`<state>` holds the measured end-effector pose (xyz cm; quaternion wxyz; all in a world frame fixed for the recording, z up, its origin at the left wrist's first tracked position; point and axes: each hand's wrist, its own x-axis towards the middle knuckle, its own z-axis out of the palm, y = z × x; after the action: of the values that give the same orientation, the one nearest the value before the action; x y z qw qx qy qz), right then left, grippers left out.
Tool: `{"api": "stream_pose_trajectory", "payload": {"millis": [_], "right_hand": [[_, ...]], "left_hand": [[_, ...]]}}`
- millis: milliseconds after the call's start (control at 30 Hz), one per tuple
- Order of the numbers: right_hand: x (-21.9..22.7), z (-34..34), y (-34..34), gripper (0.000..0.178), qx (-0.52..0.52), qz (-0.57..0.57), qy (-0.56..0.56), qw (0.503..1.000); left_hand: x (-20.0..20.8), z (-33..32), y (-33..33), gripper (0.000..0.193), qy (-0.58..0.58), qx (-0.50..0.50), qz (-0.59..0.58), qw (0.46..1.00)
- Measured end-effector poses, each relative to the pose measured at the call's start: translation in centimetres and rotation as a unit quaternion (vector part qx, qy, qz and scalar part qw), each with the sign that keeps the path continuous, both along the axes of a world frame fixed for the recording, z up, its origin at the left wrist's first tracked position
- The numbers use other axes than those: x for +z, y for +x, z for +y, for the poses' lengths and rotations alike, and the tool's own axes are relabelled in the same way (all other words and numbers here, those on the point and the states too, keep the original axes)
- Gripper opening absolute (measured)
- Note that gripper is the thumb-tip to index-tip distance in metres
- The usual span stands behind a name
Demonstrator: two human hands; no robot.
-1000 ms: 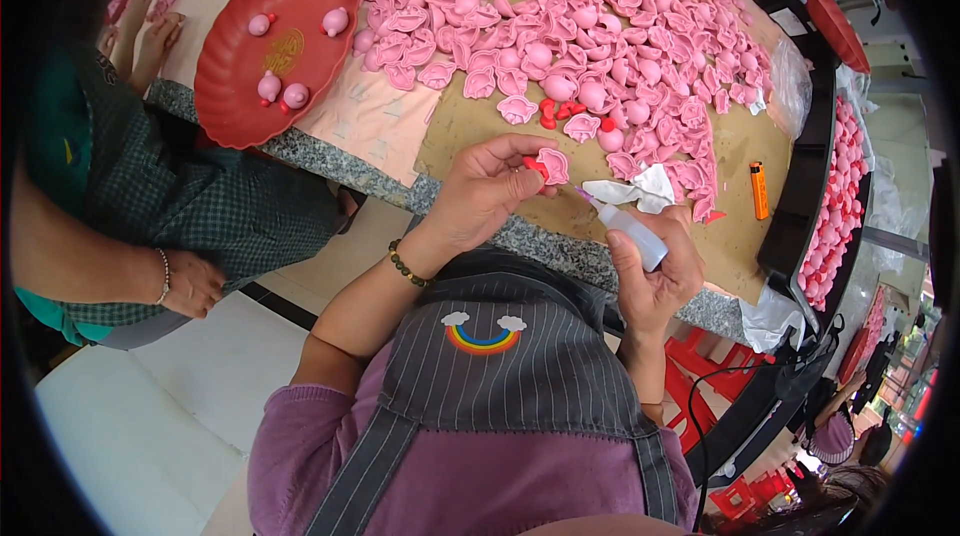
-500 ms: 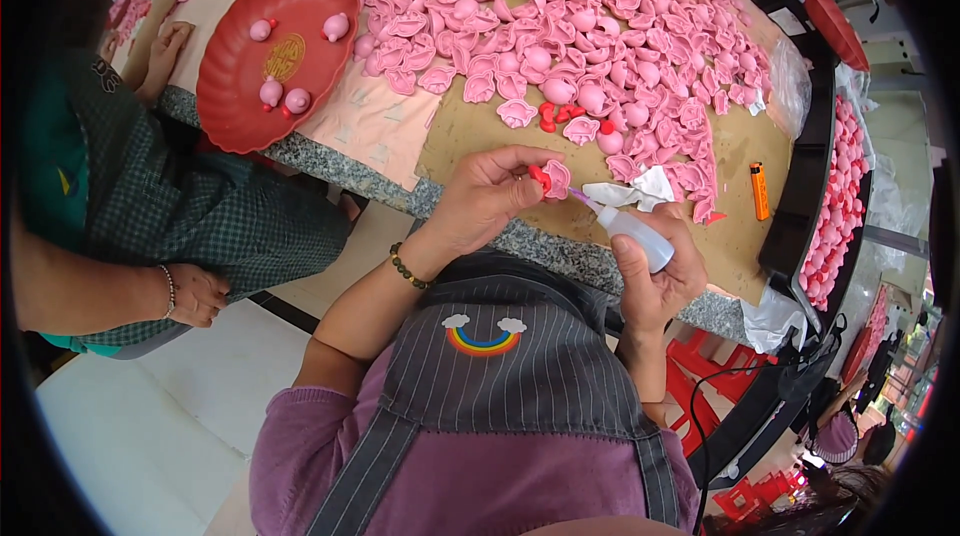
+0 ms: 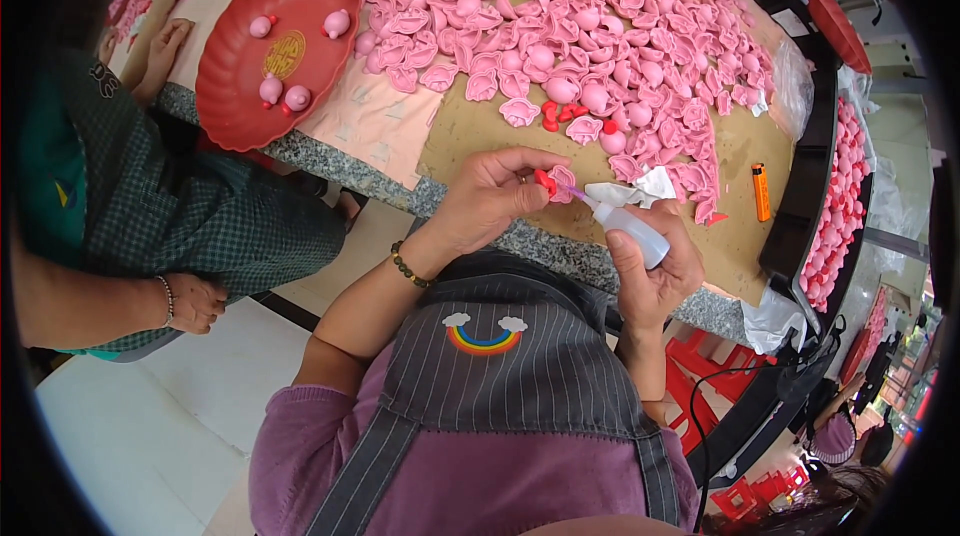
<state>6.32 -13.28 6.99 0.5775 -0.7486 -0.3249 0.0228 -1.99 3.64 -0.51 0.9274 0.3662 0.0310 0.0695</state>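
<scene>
My left hand [image 3: 497, 198] pinches a small pink petal-edged piece [image 3: 563, 182] with a red part [image 3: 545, 182] at its side, held over the table's near edge. In my right hand [image 3: 660, 264] is a translucent squeeze bottle [image 3: 637, 233] with a thin purple nozzle, its tip at the pink piece. A crumpled white tissue [image 3: 655, 183] lies just beyond the bottle. Past my hands spreads a large heap of pink petal-shaped pieces [image 3: 620, 46], several round ones among them. Small red pieces [image 3: 562, 114] rest at the heap's near edge.
A red scalloped tray [image 3: 225, 96] with several round pink pieces stands at the left. At the right are an orange lighter [image 3: 760, 192] and a black tray [image 3: 790, 226] beside many pink-and-red pieces [image 3: 838, 206]. A co-worker's hand [image 3: 198, 304] rests on their lap at left.
The bottle's nozzle has shifted slightly left, further over the pink piece. The pink piece and its red part have turned a little in my left fingers.
</scene>
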Motion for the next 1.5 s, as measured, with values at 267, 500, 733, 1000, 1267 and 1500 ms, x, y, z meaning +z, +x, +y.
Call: {"api": "stream_pose_trajectory", "payload": {"millis": [267, 500, 733, 1000, 1267, 1500], "right_hand": [[0.42, -0.53, -0.30, 0.023, -0.005, 0.016, 0.028, 0.999], [0.18, -0.56, -0.43, 0.023, 0.012, -0.016, 0.001, 1.000], [0.14, -0.33, -0.35, 0.023, 0.010, -0.002, -0.011, 1.000], [0.56, -0.23, -0.36, 0.022, 0.007, 0.000, 0.028, 1.000], [0.42, 0.09, -0.49, 0.021, 0.025, -0.014, 0.019, 0.999], [0.45, -0.28, -0.55, 0.021, 0.028, -0.015, 0.023, 0.999]], "left_hand": [[-0.09, -0.10, 0.05, 0.035, -0.069, 0.015, -0.007, 0.997], [-0.25, -0.06, 0.17, 0.037, -0.079, 0.016, -0.010, 0.997], [-0.10, 0.12, 0.17, 0.038, -0.078, 0.016, -0.010, 0.997], [0.04, 0.17, -0.02, 0.039, -0.071, 0.011, 0.004, 0.997], [0.15, -0.09, -0.11, 0.041, -0.032, 0.011, 0.005, 0.999], [-0.16, -0.22, -0.24, 0.042, -0.025, 0.018, -0.002, 1.000]]}}
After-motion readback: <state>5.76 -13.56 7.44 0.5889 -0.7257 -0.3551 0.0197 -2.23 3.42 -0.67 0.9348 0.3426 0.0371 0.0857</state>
